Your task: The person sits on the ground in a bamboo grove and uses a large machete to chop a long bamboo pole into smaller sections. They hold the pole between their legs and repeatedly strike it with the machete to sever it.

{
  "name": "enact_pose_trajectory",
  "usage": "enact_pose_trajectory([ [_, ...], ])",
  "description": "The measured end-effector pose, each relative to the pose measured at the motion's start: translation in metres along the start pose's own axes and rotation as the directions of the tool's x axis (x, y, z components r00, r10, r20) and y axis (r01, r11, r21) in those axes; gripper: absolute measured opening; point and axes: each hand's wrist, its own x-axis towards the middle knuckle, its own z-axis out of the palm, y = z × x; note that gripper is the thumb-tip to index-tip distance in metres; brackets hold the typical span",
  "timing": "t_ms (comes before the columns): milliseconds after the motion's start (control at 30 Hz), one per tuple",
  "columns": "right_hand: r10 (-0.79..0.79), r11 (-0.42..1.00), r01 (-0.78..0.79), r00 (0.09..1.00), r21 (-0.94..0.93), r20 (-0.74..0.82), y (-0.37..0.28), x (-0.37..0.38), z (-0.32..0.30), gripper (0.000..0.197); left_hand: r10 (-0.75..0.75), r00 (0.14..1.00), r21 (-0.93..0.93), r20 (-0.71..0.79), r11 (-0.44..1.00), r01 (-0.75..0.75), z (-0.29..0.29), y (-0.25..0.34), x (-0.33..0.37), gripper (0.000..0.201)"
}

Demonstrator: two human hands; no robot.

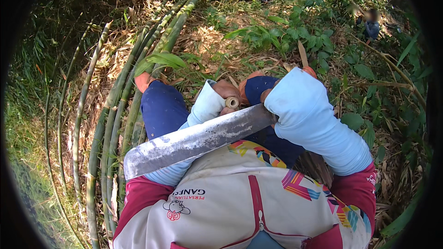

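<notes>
In my left hand [225,91] is a thin bamboo piece [232,103], its round hollow end facing me. The fingers curl around it, and its far length is hidden by the hand. A machete [198,139] with a broad, worn grey blade lies across the front of my body, its wide tip out to the left over my left forearm. Its handle end goes into my right hand [266,96], which is closed and mostly covered by a light blue sleeve [309,115]. The blade passes just below the bamboo end; I cannot tell whether they touch.
Several long green bamboo stalks [117,106] curve along my left side. Dry leaves [207,41] cover the ground ahead, with leafy plants [300,32] beyond. A thin leaning stem [392,64] stands at the right. Another person [371,28] is far off at the upper right.
</notes>
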Motion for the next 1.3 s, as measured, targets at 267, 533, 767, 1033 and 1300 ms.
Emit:
enact_pose_trajectory([
  [267, -0.026, 0.999, 0.026, 1.000, 0.037, -0.014, -0.003, 0.009, 0.006, 0.013, -0.120, 0.983, 0.018, -0.139, 0.992, 0.124, 0.015, 0.034, 0.004, 0.024],
  [533, -0.031, 0.999, 0.030, 0.999, 0.031, 0.017, -0.005, 0.011, 0.008, 0.011, -0.164, 0.975, -0.164, -0.146, 0.977, 0.140, 0.012, 0.016, 0.006, 0.014],
  [767, -0.023, 0.998, 0.024, 1.000, 0.056, -0.013, -0.007, 0.011, 0.013, 0.017, -0.296, 0.953, -0.360, -0.059, 0.897, 0.256, 0.013, 0.014, 0.007, 0.013],
  [1033, -0.033, 0.997, 0.030, 0.998, 0.066, 0.054, -0.001, 0.012, 0.014, 0.020, -0.238, 0.967, -0.134, 0.086, 0.959, 0.248, -0.001, 0.004, 0.014, 0.017],
  [1300, 0.581, 0.810, -0.574, 0.813, -0.116, 0.034, 0.079, 0.013, 0.008, 0.012, 0.012, 0.945, 0.150, 0.328, 0.987, -0.065, 0.006, 0.033, -0.001, 0.023],
])
